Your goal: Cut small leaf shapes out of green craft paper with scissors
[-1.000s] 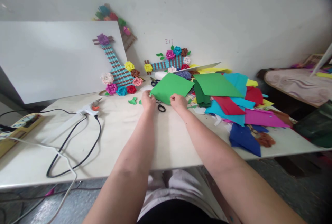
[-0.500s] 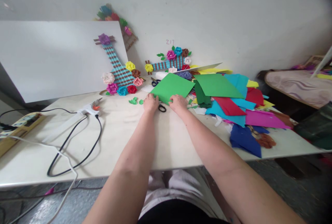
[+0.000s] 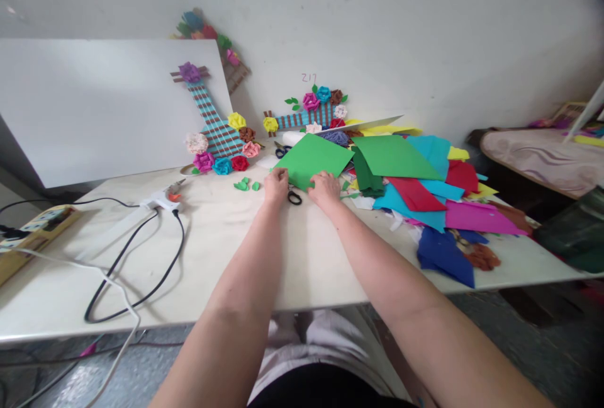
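Note:
A square green paper sheet (image 3: 314, 157) lies turned cornerwise in front of me. My left hand (image 3: 276, 186) is closed at its near-left edge, fingers curled together. At the near corner, my right hand (image 3: 325, 189) has its fingers bent onto the same sheet, gripping the edge. Between the hands, the black handle loop of a pair of scissors (image 3: 295, 198) sticks out, its other end hidden by the sheet. Small green paper leaves (image 3: 242, 185) rest left of my left hand. Another pair of scissors (image 3: 282, 151) lies behind the sheet's left corner.
Coloured paper sheets (image 3: 415, 197) are heaped to the right. A glue gun (image 3: 163, 198) with a looped black cable sits left, near a power strip (image 3: 40, 232). Flowered guitar-shaped crafts (image 3: 217, 128) and a white board (image 3: 113, 106) stand at the back.
My left hand's fingers have curled in and shifted slightly at the sheet's edge. The right hand and green sheet stay almost in place.

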The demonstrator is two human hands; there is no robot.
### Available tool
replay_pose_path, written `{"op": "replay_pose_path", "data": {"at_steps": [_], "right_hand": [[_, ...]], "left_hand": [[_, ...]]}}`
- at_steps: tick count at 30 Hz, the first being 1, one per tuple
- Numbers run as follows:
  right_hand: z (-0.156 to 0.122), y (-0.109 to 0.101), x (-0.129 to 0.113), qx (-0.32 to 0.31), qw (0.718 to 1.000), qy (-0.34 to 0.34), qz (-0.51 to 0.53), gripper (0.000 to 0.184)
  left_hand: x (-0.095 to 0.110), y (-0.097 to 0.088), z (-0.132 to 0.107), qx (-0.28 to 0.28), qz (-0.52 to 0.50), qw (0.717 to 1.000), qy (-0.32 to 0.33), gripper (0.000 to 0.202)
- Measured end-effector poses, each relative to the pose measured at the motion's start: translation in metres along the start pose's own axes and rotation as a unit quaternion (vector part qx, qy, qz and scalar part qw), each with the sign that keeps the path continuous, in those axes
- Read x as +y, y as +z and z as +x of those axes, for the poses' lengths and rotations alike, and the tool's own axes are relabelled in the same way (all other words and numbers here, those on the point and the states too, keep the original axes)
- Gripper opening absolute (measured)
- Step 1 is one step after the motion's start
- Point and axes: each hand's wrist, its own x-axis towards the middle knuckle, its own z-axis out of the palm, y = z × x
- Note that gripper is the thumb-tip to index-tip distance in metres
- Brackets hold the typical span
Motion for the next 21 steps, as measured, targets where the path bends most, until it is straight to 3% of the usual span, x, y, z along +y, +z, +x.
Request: {"op": "replay_pose_path", "data": {"at_steps": [3,5,11,21], "right_hand": [[0.001,0.001,0.001,-0.012,1.000,0.001,0.008,0.024],[0.001,0.002,0.002,-0.012,1.000,-0.004,0.012,0.023],[0.001,0.004,0.004,0.000,1.000,-0.015,0.027,0.023],[-0.007,-0.008,-0.005,-0.013,0.989,-0.141,-0.054,0.027]], "left_hand": [[-0.002,0.005,0.002,-0.019,-0.159,0.984,-0.083,0.005],[-0.002,0.006,0.002,-0.015,-0.208,0.971,-0.117,0.008],[0.001,0.003,0.003,0.022,-0.198,0.966,-0.166,0.009],[-0.003,0.004,0.004,0.011,-0.196,0.965,-0.176,0.007]]}}
